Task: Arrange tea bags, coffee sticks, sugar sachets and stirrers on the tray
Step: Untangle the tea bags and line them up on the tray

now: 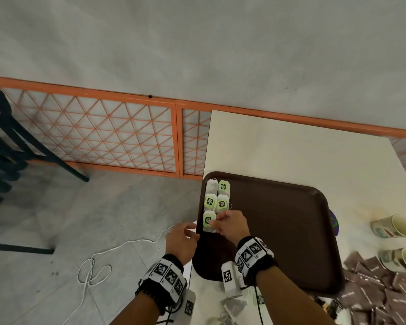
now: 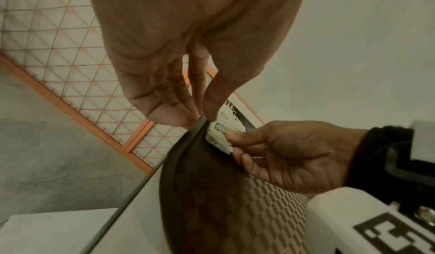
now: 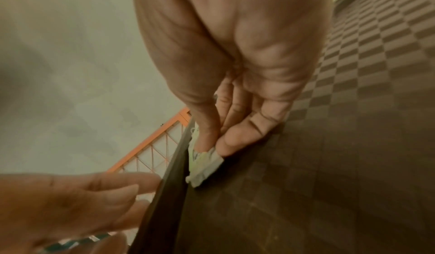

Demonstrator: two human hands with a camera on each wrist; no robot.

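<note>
A brown tray (image 1: 279, 219) lies on the white table (image 1: 291, 146), near its left edge. Several white tea bags with green tags (image 1: 222, 202) lie in two columns in the tray's far left corner. My right hand (image 1: 215, 225) pinches one more tea bag (image 1: 208, 221) between thumb and fingers, low over the tray just below the left column. The right wrist view shows that tea bag (image 3: 204, 166) under my thumb, beside the tray's rim (image 3: 174, 165). My left hand (image 1: 190, 231) holds nothing, its straight fingers (image 2: 174, 116) at the tray's left rim (image 2: 179, 153).
Two cups (image 1: 394, 226) (image 1: 401, 260) lie on their sides at the table's right. A pile of brown sachets (image 1: 373, 289) sits below them, with loose tea bags (image 1: 234, 306) by the front edge. On the floor to the left are a white cable (image 1: 99, 261) and black chairs (image 1: 0, 141).
</note>
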